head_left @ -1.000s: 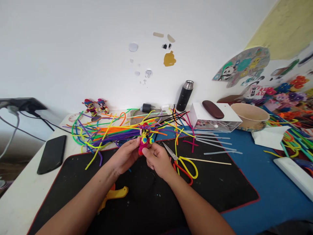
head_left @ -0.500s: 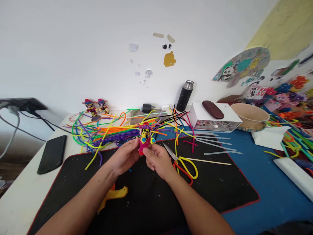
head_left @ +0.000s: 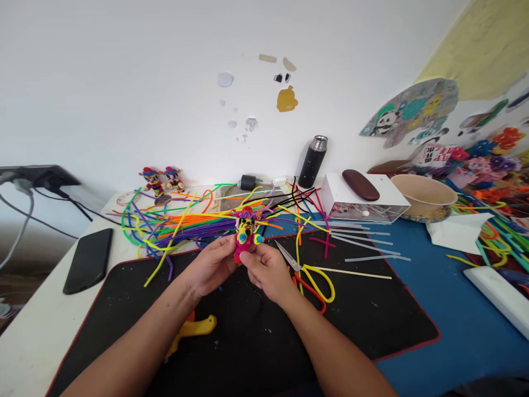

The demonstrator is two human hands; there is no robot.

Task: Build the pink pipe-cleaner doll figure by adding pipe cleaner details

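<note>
A small pipe-cleaner figure (head_left: 245,231) with a yellow body, magenta lower part, blue-and-yellow hands and a purple-red top is held upright above the black mat (head_left: 355,325). My left hand (head_left: 216,263) grips its left side, thumb along the edge. On the lower right, my right hand (head_left: 268,270) pinches the magenta part between thumb and fingers. Beside my right hand lie open scissors (head_left: 316,281) with yellow and red handles. A yellow plastic tool (head_left: 194,328) rests near my left forearm, partly hidden by it.
Loose coloured pipe cleaners (head_left: 177,231) spread behind my hands. Two similar figures (head_left: 161,180) stand at the back left, above a black phone (head_left: 88,260). A thermos (head_left: 313,162), a white box (head_left: 367,209) and a beige bowl (head_left: 424,193) stand along the back right.
The figure has tipped very slightly between my fingers, and my hands have barely shifted. Everything on the table stays in place.
</note>
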